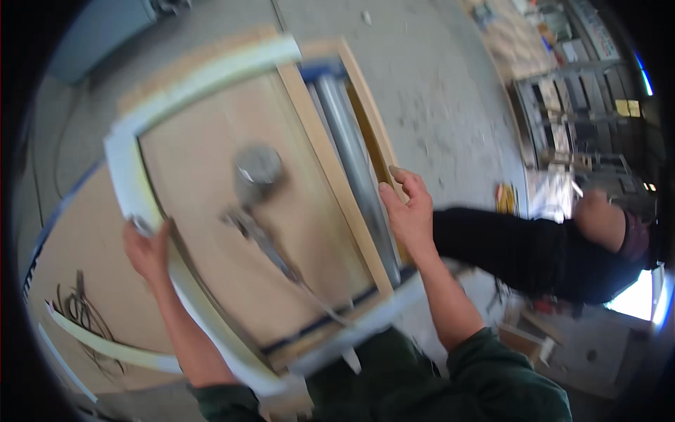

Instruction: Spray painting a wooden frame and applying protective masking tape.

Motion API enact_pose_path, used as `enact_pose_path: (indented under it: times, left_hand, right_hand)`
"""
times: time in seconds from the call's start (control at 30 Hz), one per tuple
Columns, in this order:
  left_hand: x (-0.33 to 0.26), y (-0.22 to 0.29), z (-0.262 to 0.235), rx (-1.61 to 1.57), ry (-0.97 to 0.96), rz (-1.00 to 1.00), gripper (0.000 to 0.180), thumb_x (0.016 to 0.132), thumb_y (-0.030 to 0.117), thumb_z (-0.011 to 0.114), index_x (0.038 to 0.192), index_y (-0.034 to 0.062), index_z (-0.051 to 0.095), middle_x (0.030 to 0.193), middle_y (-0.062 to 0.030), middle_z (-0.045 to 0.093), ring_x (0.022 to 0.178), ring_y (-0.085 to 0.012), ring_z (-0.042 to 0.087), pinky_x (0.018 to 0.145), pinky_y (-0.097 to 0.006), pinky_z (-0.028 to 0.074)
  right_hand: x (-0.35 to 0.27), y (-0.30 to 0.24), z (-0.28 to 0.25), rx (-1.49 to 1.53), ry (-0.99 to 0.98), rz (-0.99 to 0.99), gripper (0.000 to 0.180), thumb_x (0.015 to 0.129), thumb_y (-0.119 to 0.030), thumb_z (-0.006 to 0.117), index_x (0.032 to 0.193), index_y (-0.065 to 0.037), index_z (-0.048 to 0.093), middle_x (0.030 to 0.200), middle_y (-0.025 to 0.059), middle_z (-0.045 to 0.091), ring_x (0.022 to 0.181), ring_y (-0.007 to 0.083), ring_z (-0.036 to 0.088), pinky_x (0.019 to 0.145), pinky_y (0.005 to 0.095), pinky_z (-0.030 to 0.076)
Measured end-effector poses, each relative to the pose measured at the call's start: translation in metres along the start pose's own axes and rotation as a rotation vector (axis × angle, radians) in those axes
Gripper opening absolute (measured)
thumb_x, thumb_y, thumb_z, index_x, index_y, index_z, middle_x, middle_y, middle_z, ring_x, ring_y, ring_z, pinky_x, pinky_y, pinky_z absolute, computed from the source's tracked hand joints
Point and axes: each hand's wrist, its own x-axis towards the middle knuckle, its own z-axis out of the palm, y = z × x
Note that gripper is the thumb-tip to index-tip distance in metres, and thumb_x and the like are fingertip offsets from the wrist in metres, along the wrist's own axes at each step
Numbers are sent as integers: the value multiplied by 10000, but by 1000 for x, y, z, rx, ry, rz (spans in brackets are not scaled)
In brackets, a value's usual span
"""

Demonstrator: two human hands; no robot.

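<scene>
Before me lies a wooden frame (327,176), its left and far sides covered with pale strips (133,183) that look like masking tape or paper. At the left edge, my left hand (149,253) is closed around a small ring-shaped whitish thing (142,225), partly hidden and blurred, perhaps a tape roll. My right hand (411,214) is open beside the frame's right outer strip, thumb and fingers apart, holding nothing. A spray gun (260,243) with a round metal cup (258,169) and a thin hose rests on the panel (204,155) inside the frame.
Right of the panel runs a grey metal tube (348,148). A brown board (63,239) on the left bears a coiled dark cable (81,309) and a pale strip (105,344). Another person's dark-clad leg (492,243) stands close on the right. Shelving (562,112) lies beyond.
</scene>
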Motion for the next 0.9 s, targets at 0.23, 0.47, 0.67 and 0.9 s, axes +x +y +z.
enact_pose_path:
  times: [0.23,0.47,0.67,0.9]
  left_hand:
    - [13,-11,7,-15,-181,5,724,788,504,904,1222,-34,689,1136,-159,742,1011,-219,677,952,-348,511]
    - [18,-20,9,6,-208,-5,801,769,541,909,1267,-41,673,1070,-128,739,938,-186,673,870,-309,524]
    - [22,-27,11,-16,-207,-8,862,731,621,891,1298,3,687,1063,-143,746,1003,-237,696,932,-332,522]
    - [20,-21,13,48,-281,-3,829,744,634,870,1261,5,709,1041,-95,749,972,-193,693,903,-324,519]
  right_hand:
    - [-203,80,-103,-255,-531,-236,421,760,-16,826,1170,-35,730,1145,160,706,1070,367,654,913,443,535]
    - [-251,87,-76,-15,-324,696,482,821,-100,834,1255,-21,641,1104,165,669,1020,374,644,897,450,529]
    - [-235,88,-56,-521,-356,-231,623,750,-96,833,1345,-126,651,1399,65,593,1318,327,514,1077,495,380]
    - [-263,105,-62,-477,-480,-265,784,732,-114,861,1466,-120,584,1518,100,541,1408,314,465,1112,523,347]
